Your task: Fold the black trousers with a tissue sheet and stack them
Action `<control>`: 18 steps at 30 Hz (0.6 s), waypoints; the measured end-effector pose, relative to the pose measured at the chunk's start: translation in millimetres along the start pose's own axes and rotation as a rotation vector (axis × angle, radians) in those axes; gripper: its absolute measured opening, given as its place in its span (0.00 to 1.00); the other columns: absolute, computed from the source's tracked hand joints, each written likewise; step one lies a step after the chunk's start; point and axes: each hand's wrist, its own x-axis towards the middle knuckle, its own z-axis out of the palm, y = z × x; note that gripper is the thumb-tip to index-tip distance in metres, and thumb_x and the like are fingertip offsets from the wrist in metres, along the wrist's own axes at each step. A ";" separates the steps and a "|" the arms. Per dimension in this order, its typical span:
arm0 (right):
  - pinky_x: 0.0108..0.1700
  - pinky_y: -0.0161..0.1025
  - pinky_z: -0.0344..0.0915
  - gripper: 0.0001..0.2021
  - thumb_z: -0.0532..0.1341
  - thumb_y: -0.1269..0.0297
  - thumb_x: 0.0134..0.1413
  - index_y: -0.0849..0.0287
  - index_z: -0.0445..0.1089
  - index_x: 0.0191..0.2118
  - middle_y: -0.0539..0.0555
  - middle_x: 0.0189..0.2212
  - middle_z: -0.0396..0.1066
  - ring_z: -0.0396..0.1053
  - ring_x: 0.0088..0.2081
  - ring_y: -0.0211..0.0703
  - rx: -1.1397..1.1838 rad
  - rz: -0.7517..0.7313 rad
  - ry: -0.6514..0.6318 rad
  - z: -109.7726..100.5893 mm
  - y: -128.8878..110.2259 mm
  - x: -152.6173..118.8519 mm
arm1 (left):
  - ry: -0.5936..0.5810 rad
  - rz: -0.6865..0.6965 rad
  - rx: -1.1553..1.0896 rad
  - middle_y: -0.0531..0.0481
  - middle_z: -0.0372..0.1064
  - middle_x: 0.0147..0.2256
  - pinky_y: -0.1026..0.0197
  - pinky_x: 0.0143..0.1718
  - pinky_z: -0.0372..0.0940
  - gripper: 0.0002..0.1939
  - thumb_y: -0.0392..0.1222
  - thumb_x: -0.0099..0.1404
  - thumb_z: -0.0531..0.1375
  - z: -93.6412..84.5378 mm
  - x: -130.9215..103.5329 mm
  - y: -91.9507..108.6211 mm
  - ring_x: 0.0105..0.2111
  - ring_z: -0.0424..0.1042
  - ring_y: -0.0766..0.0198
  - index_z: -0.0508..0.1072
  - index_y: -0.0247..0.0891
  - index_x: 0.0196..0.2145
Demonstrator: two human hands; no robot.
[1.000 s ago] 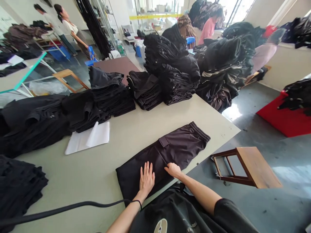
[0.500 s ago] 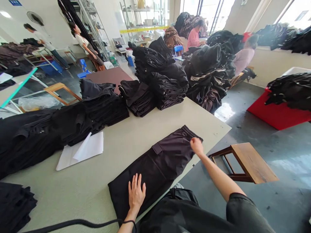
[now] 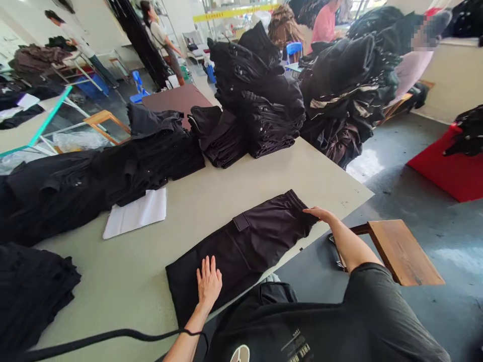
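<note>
Dark cargo trousers (image 3: 256, 236) lie folded lengthwise along the near edge of the table, elastic waistband at the right and a flap pocket on the upper side. My left hand (image 3: 209, 284) rests flat on the leg part, fingers stretched out. At the waistband's near corner, my right hand (image 3: 319, 213) pinches the fabric between thumb and fingers; part of the fingers is hidden by the cloth. A black cord (image 3: 124, 334) runs across my left wrist.
Stacks of folded black garments (image 3: 273, 118) line the table's (image 3: 143, 271) far side. White paper (image 3: 138, 213) lies before them. A dark pile (image 3: 33, 291) sits at the left, a wooden stool (image 3: 405, 251) at the right. Other people work farther back.
My right hand has shifted from the top of the waistband to its outer near corner and now pinches it there. My left hand stays flat on the trousers. The view has tilted down.
</note>
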 end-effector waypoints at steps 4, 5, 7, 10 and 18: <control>0.35 0.38 0.69 0.12 0.62 0.63 0.60 0.68 0.77 0.36 0.66 0.35 0.79 0.74 0.31 0.41 -0.010 -0.045 -0.138 -6.8 -22.0 -8.8 | -0.058 -0.024 -0.037 0.31 0.54 0.70 0.36 0.68 0.56 0.30 0.37 0.72 0.49 -9.3 3.3 4.3 0.71 0.55 0.43 0.63 0.31 0.69; 0.33 0.38 0.69 0.11 0.63 0.63 0.60 0.68 0.77 0.36 0.67 0.34 0.79 0.74 0.30 0.42 0.004 -0.074 -0.171 -9.4 -32.5 -12.8 | -0.073 -0.025 -0.058 0.32 0.54 0.71 0.36 0.68 0.55 0.30 0.37 0.71 0.50 -12.0 2.9 5.3 0.71 0.54 0.43 0.63 0.32 0.69; 0.30 0.38 0.70 0.11 0.64 0.62 0.59 0.68 0.77 0.36 0.68 0.33 0.79 0.75 0.28 0.44 0.060 -0.155 -0.220 -10.4 -62.9 -26.0 | -0.106 -0.030 -0.117 0.33 0.53 0.71 0.37 0.70 0.53 0.31 0.36 0.69 0.53 -17.1 1.4 7.2 0.71 0.53 0.44 0.63 0.33 0.69; 0.32 0.38 0.73 0.14 0.65 0.59 0.59 0.67 0.77 0.40 0.68 0.36 0.79 0.77 0.31 0.45 0.112 -0.332 -0.301 15.1 -125.6 -75.3 | -0.122 -0.125 -0.275 0.34 0.55 0.70 0.38 0.70 0.52 0.32 0.34 0.66 0.56 -24.4 -1.4 4.1 0.71 0.55 0.46 0.63 0.34 0.68; 0.33 0.34 0.76 0.31 0.63 0.44 0.60 0.57 0.67 0.63 0.60 0.52 0.76 0.78 0.44 0.44 -0.390 -0.654 -1.281 195.2 -209.8 -267.2 | -0.019 -0.808 -1.146 0.36 0.70 0.61 0.51 0.61 0.68 0.29 0.52 0.77 0.44 -47.7 -40.6 -84.2 0.60 0.72 0.55 0.68 0.35 0.64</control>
